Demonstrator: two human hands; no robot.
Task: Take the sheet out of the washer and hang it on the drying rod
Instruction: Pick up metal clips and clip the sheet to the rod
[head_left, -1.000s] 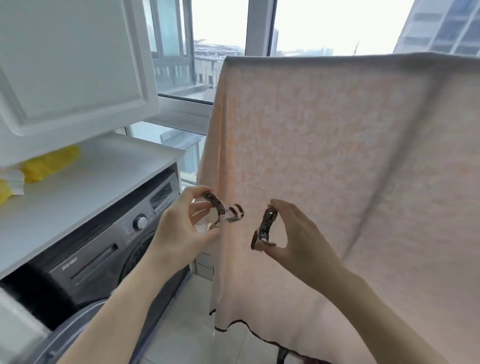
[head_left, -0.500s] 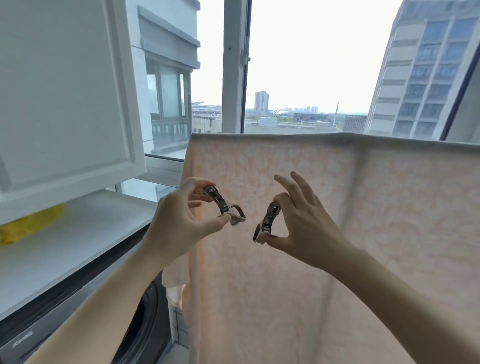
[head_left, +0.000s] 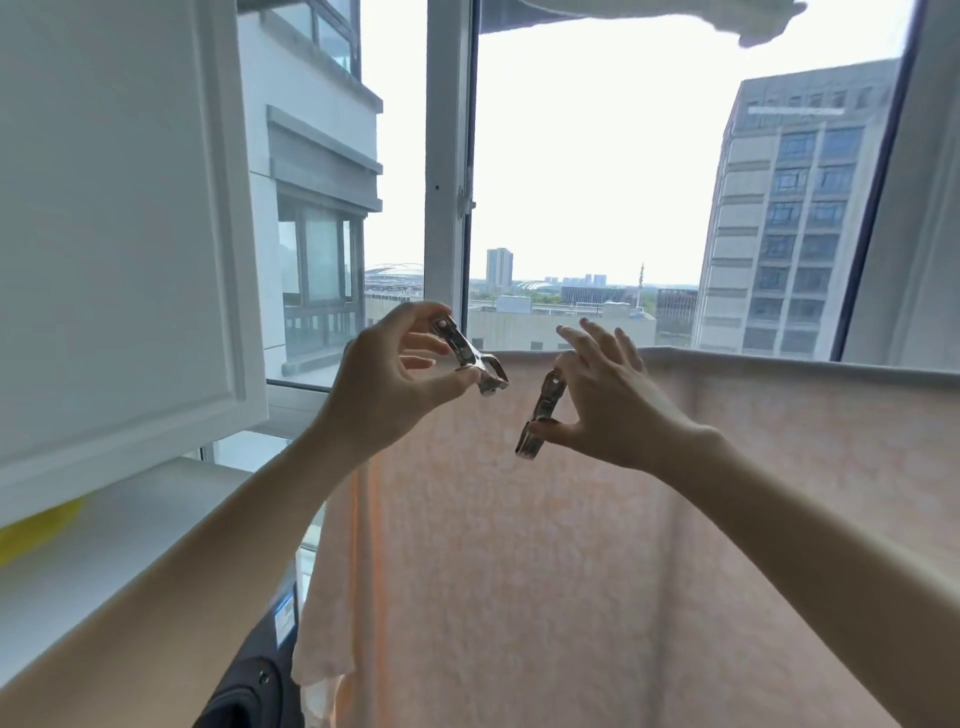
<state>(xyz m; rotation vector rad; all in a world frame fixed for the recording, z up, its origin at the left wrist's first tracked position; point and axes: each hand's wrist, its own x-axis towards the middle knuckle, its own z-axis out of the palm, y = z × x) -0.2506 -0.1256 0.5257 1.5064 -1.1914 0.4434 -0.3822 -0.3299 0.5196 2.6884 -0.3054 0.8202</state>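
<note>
Between our hands, at the sheet's top edge, the work is down to pegging. Our left hand (head_left: 395, 384) pinches a metal clip (head_left: 470, 358) between thumb and forefinger, a narrow grip closed on its handles. Our right hand (head_left: 608, 400) pinches a second clip (head_left: 540, 415) the same way, low on its body, with the other fingers fanned loose above. The two clips hang near each other, apart, just in front of the fold.

Behind them the sheet (head_left: 597, 545) is already out of the washer (head_left: 254, 686) and draped over the rod, which the fabric hides; its fold runs level from our hands off to the right, and both layers hang straight down. We judge it light, soft and limp, likely to slide along or off the rod if tugged. The place to take hold is the doubled top edge, where a clip can bite through both layers. Left of us sit a white cabinet door (head_left: 114, 218) and a shelf (head_left: 135, 525), with the window (head_left: 447, 171) beyond.
</note>
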